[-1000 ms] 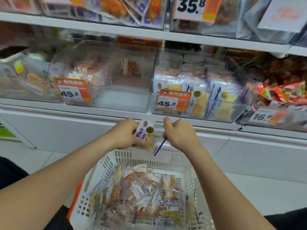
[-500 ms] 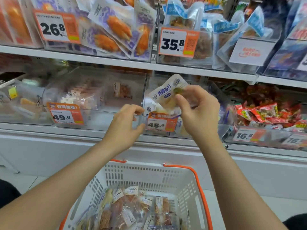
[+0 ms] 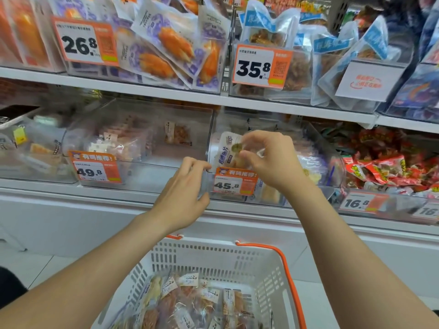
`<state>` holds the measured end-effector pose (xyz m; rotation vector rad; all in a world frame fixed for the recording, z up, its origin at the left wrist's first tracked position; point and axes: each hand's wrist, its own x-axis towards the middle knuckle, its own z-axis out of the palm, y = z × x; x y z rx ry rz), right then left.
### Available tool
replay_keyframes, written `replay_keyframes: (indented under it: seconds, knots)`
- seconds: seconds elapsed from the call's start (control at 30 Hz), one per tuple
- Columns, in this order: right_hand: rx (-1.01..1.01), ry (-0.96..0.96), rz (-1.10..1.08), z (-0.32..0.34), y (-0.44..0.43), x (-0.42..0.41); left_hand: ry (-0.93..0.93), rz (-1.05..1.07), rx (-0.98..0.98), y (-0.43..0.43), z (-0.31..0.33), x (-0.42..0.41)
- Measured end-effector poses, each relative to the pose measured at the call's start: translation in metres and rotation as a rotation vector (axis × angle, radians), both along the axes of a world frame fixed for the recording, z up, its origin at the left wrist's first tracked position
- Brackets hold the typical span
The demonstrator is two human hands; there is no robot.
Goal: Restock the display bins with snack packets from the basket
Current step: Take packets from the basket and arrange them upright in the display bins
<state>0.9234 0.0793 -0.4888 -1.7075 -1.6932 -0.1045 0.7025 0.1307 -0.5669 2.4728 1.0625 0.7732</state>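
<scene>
1. One view, from the head: the right hand (image 3: 273, 162) pinches a white-and-blue snack packet (image 3: 226, 150) between thumb and fingertips, at the mouth of the clear bin (image 3: 317, 143) behind the 45.8 price tag (image 3: 235, 184) (the placing step, I judge).
2. The left hand (image 3: 183, 195) sits at that bin's front left corner, fingers curled; I cannot tell whether they grip it.
3. Next: lower the packet in, release it, then reach to the basket (image 3: 213, 255) below.

45.8 tag (image 3: 235, 184) (49.8 tag (image 3: 94, 169) beside)
</scene>
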Motion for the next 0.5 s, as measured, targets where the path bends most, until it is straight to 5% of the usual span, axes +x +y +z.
replay_keyframes:
  seconds: [0.2, 0.4, 0.5]
  knots:
    - [-0.066, -0.243, 0.005, -0.044, 0.015, -0.013, -0.066, 0.001, 0.006, 0.001, -0.002, 0.000]
    - [0.127, -0.303, -0.252, -0.066, -0.001, -0.034, -0.092, 0.033, 0.169, -0.008, -0.014, 0.003]
    - [0.328, -0.230, -0.219, -0.084, -0.015, -0.048, 0.099, 0.031, 0.216, -0.010, -0.026, 0.001]
